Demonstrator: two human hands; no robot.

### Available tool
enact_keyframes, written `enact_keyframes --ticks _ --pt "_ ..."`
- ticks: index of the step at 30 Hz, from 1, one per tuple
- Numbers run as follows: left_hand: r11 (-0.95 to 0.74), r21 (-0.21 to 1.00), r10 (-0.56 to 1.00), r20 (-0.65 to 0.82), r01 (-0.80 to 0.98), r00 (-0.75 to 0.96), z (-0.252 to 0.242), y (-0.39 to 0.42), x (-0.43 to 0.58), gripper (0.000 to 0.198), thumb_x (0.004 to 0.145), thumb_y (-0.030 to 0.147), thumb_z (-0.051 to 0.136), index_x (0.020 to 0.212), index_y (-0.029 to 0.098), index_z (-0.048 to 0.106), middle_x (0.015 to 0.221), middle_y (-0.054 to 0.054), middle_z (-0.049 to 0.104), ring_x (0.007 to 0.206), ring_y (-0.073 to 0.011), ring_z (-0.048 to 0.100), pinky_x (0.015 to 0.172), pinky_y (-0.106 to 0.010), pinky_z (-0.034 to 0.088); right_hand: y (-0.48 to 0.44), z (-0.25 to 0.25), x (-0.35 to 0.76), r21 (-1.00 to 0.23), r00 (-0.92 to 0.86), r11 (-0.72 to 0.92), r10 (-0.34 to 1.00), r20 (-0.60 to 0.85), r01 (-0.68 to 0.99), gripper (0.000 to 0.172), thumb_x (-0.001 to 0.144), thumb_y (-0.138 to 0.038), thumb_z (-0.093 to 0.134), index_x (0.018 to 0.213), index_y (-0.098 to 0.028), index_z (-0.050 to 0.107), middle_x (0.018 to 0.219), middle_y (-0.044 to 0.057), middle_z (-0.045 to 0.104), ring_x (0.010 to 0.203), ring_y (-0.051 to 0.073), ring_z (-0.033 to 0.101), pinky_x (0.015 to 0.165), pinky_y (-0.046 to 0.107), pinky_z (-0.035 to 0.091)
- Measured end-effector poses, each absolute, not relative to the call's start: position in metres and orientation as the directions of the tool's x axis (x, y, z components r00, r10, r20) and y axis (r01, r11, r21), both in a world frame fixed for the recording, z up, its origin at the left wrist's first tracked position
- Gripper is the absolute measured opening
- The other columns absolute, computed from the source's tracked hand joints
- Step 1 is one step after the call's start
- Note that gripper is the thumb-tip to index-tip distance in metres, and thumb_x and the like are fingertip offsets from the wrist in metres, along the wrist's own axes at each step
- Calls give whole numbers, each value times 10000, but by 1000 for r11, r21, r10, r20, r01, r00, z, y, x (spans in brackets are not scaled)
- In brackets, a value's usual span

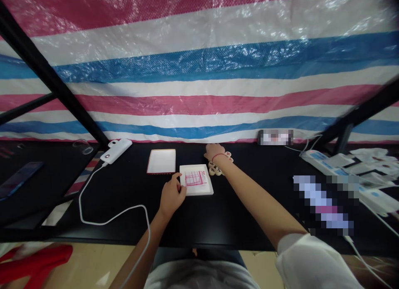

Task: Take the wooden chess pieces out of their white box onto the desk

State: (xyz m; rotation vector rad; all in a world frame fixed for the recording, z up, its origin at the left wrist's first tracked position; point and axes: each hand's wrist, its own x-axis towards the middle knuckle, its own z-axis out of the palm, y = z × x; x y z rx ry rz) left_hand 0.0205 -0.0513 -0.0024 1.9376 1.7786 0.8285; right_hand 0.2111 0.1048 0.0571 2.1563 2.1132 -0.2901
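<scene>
A shallow white box (196,191) with pink-red grid lines printed inside lies on the black table. My left hand (172,194) is at its left side, with the bent index finger and thumb on the edge. Behind and to the right of the box, round wooden Chinese chess pieces (215,169) are gathered, marked in black and red. Over the far left of this group is my right hand (215,151), its fingers curled down and a red string round the wrist. Its fingertips are hidden, so whatever they hold does not show.
An open box lid (162,161) with a white inside lies at the left. Farther left is a white power bank (116,151) with a long white cable. A power strip (324,162) and clear plastic packaging (374,168) sit at the right. A striped tarp (199,93) hangs behind.
</scene>
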Motion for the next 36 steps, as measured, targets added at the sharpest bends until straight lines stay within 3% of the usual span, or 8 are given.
enact_keyframes --ticks 5,11,13,17,23,27,33,36 --pt "-130 653 987 157 746 34 -3 -51 20 378 761 142 491 1137 180 507 602 64 465 568 -140 508 632 -264 393 91 63 206 -137 -29 14 994 -105 990 283 877 -236 536 1111 -140 662 1105 159 684 1022 261 643 828 336 465" --pt "-100 724 980 190 683 -57 -6 -51 19 201 778 208 504 979 212 511 593 74 459 559 -128 513 618 -249 397 34 45 180 -589 -359 358 926 121 725 216 798 -174 589 1007 -188 643 863 18 697 774 147 644 722 230 457" --pt "-85 759 977 189 645 -94 -5 -49 18 78 823 259 477 869 212 518 605 60 492 573 -126 527 622 -246 411 22 33 171 -585 -433 450 883 179 675 213 779 -124 599 979 -183 637 903 31 685 797 150 634 744 240 457" --pt "-78 752 980 178 655 -88 -2 -37 14 212 873 268 412 730 205 555 699 0 618 662 -147 585 674 -268 442 15 15 166 -565 -536 556 814 223 609 218 805 -73 575 983 -183 635 956 48 674 868 157 636 800 257 462" --pt "-51 691 969 209 721 -131 -2 -8 5 207 867 212 445 890 205 651 892 -54 721 795 -184 657 775 -308 491 12 6 177 -607 -458 571 816 351 553 191 849 -111 563 995 -200 647 1072 68 631 911 147 637 802 252 493" --pt "-205 672 965 260 712 33 -3 4 1 271 843 208 493 1058 187 657 1014 -64 707 679 -137 631 763 -294 519 10 4 182 -602 -384 563 826 411 566 253 838 -94 544 1033 -207 659 1105 79 579 862 138 631 790 266 512" --pt "-252 730 966 231 635 117 -9 5 -2 375 820 135 432 1120 207 646 1144 -46 694 983 -171 654 947 -332 495 10 7 179 -546 -460 595 803 378 589 321 813 -66 573 1085 -219 650 1057 62 609 896 153 614 828 279 498" --pt "-220 749 975 196 625 107 -11 1 -2 410 816 139 426 1167 211 626 1154 -37 687 864 -145 654 891 -315 512 9 9 175 -494 -487 603 798 355 627 229 805 -90 613 1009 -187 649 983 67 653 888 179 603 835 314 486"
